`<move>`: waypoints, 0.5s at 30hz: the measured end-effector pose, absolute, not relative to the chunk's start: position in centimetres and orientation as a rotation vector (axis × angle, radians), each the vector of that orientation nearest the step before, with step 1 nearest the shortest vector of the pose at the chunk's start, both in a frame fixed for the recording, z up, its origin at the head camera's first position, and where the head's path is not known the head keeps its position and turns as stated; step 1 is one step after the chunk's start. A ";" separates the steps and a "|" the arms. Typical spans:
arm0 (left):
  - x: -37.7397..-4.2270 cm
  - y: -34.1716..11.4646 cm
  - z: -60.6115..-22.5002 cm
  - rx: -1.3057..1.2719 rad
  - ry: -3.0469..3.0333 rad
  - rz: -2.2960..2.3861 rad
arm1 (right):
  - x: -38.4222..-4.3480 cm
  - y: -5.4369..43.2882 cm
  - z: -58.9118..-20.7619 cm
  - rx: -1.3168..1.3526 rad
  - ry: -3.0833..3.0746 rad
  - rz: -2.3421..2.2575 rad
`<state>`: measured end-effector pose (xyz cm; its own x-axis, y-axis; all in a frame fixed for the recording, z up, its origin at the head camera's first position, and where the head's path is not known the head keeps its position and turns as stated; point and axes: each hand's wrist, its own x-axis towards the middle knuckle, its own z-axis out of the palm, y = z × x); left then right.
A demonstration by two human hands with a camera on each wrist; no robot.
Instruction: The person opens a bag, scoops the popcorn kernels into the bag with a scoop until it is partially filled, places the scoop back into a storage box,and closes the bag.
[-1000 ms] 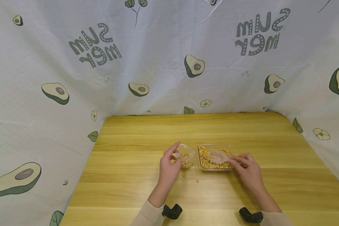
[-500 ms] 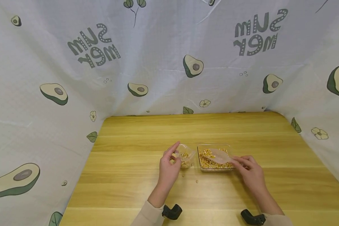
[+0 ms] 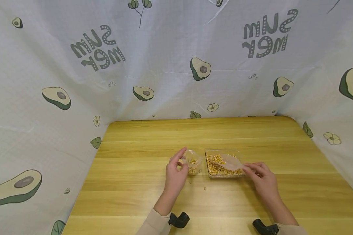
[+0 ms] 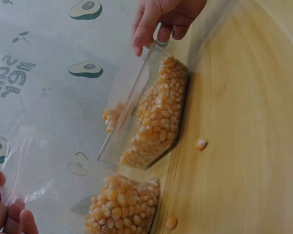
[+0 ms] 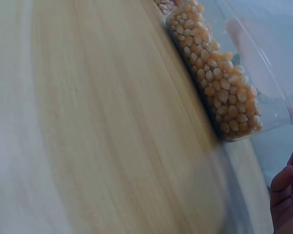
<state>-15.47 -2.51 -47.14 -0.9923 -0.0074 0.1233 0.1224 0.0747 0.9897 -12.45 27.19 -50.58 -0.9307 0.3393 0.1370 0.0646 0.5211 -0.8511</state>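
Upright on the wooden table stands a clear plastic bag [image 3: 197, 160] partly filled with corn kernels [image 4: 119, 207]. My left hand [image 3: 176, 174] pinches its top edge, and the bag's mouth is spread. Just right of the bag is a clear rectangular container [image 3: 225, 176] with more corn kernels [image 5: 224, 87] inside. My right hand [image 3: 264, 179] pinches the handle end of a translucent whitish scoop [image 3: 233, 162] over the container. A small heap of kernels lies on the scoop's front part, which in the left wrist view shows above the container's rim.
Two loose kernels [image 4: 200, 144] lie on the table [image 3: 129, 182] in front of the bag and container. A white curtain [image 3: 170, 65] with avocado prints hangs behind the table and along its sides. A black wrist mount [image 3: 179, 220] sits at each sleeve.
My right hand has drawn the scoop slightly to the right, and the scoop now shows more plainly above the kernels with some on it. The left hand and bag have barely moved.
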 end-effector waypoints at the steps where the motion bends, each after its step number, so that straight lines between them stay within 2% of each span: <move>1: -15.5 -2.5 -47.2 -0.118 -2.232 -2.069 | -12.4 27.2 -50.6 -0.338 -2.480 1.367; 15: -15.4 -2.5 -47.1 -0.132 -2.232 -2.057 | -12.0 27.3 -50.2 -0.310 -2.476 1.369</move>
<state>-15.43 -2.47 -47.12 -0.9909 -0.0067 0.1347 0.1337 0.0817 0.9876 -12.03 27.27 -50.22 -0.9333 0.3256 0.1512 0.0452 0.5243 -0.8503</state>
